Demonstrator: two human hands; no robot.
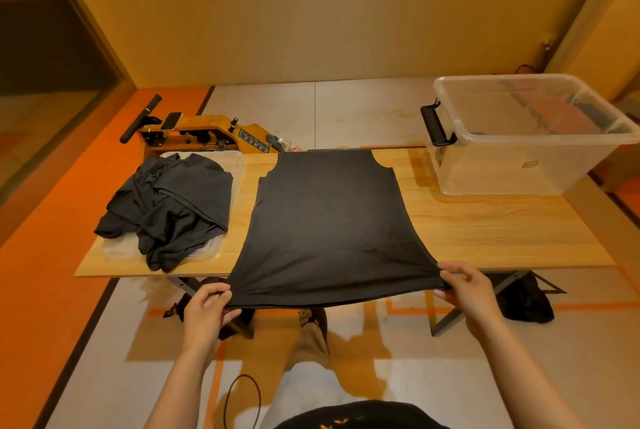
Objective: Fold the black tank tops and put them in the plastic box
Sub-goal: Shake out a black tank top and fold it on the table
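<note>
Blk tank top [329, 220] flat; plastic box [512, 172] upright, open.

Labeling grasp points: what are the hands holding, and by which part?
Both grip the spread black tank top by its bottom hem: left hand at one hem corner, right hand at the other.

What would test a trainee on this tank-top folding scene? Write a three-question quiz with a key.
1. True or false: the spread black tank top lies flat on the wooden table, its hem pinched by the left hand and right hand.
2. The heap of unfolded black tank tops rests on: A) the clear plastic box, B) a flat clear plastic lid, C) the floor.
3. Which side of the table holds the box, by the person's own sides?

Key: 1 true; 2 B; 3 right.
</note>
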